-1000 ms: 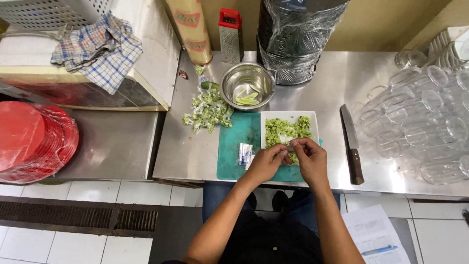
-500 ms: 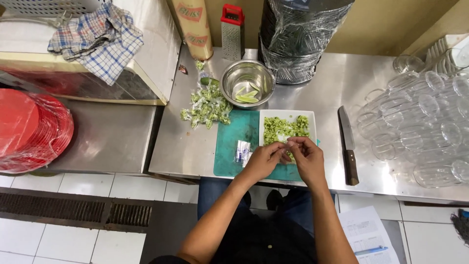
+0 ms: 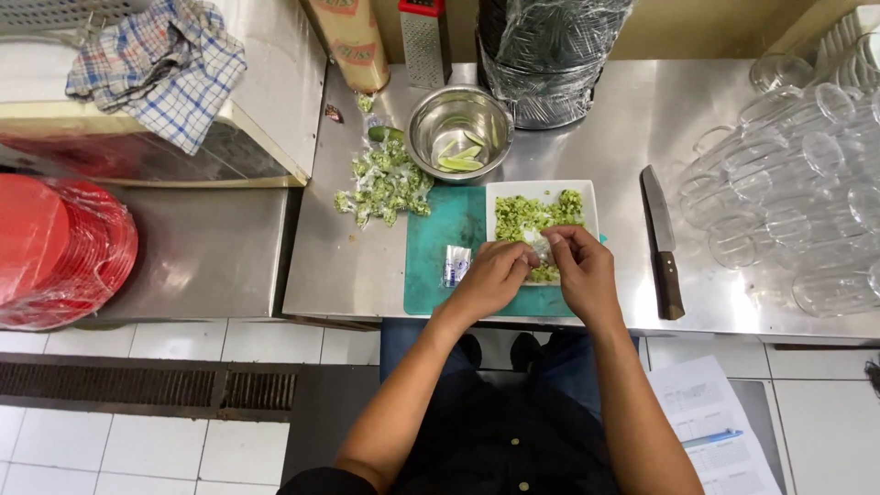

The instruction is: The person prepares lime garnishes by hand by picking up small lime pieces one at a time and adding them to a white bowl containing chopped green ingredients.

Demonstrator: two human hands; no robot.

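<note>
Together, both hands (image 3: pixel 541 266) pinch a small clear wrapper (image 3: pixel 539 244), its contents indistinct.

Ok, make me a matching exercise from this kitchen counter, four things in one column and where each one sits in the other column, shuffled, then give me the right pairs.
Things
1. knife
2. lime wedges
3. checked cloth
4. small clear packet

Places
A. inside the round steel bowl
B. pinched between the left hand and right hand, over the white square dish
C. flat on the steel counter, right of the white square dish
D. draped on the box at the far left

Pairs: 1-C, 2-A, 3-D, 4-B
</note>
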